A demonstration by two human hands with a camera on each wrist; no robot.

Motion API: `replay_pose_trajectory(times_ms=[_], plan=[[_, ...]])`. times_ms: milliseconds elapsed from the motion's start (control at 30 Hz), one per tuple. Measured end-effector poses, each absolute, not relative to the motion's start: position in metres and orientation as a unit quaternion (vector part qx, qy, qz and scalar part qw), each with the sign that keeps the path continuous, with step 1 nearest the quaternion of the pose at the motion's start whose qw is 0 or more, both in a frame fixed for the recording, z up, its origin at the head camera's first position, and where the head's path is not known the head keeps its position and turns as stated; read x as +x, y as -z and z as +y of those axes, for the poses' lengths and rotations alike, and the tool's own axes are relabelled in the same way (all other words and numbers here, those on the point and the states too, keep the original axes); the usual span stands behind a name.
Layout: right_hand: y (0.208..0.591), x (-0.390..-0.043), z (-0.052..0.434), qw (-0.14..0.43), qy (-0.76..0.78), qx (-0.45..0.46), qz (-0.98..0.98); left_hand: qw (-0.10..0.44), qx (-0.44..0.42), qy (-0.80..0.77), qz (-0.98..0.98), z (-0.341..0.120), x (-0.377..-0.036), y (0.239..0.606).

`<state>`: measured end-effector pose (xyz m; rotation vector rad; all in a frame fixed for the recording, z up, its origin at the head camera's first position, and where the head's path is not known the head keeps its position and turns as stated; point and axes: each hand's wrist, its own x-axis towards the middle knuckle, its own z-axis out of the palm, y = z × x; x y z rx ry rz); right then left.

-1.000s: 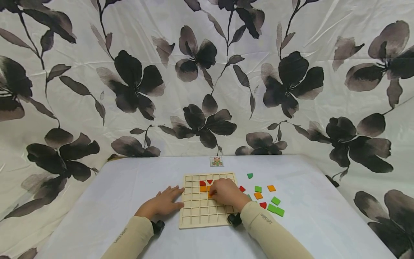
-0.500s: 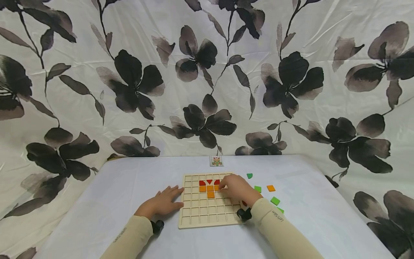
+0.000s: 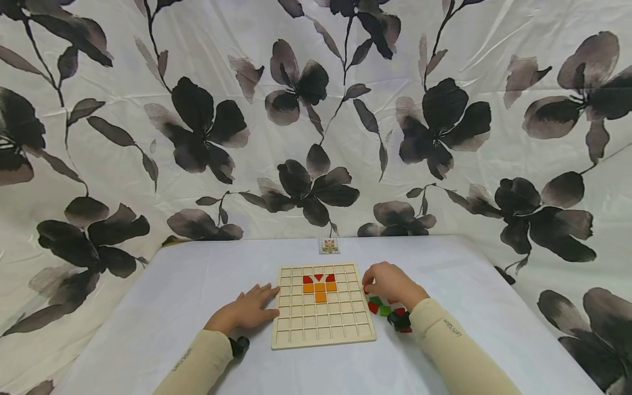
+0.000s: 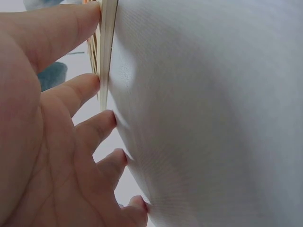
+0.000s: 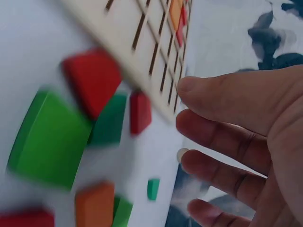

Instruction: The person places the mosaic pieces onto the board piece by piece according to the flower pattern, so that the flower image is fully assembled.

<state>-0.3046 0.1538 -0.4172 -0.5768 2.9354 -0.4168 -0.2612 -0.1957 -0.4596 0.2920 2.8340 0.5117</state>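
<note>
A pale wooden grid board [image 3: 296,323] lies on the table, holding a small group of red tiles [image 3: 318,277] and orange tiles [image 3: 320,297]. My left hand [image 3: 247,310] is spread at the board's left edge; in the left wrist view its thumb and index finger touch the side of the board. Just past the board's right edge, my right hand [image 3: 392,282] hovers over loose tiles. Its thumb and fingertips are slightly apart in the right wrist view, with nothing visible between them. Below it lie a red tile [image 5: 92,80], a green tile [image 5: 52,137] and a dark green tile [image 5: 110,120].
A small picture card [image 3: 329,246] with a coloured pattern lies at the table's far edge. More loose tiles, such as an orange tile [image 5: 94,204], lie right of the board, partly hidden by the right hand and wrist. A floral cloth [image 3: 316,109] hangs behind the table.
My right hand has moved right, off the board to the loose tiles. It uncovered a red tile at the right of the top row and an orange one below. The left hand stays put.
</note>
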Motion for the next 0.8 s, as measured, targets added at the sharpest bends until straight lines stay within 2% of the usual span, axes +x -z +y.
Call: replay_pose_trajectory(times_ms=[367,800], plan=[[0.432,-0.303,0.178,0.115,0.126,-0.148,0.974,0.127,0.098,-0.172,0.972,-0.194,-0.259,0.456],[0.436,-0.297,0.179,0.1,0.174,-0.166,0.966,0.125,0.098,-0.169,0.973,-0.193,-0.257,0.454]])
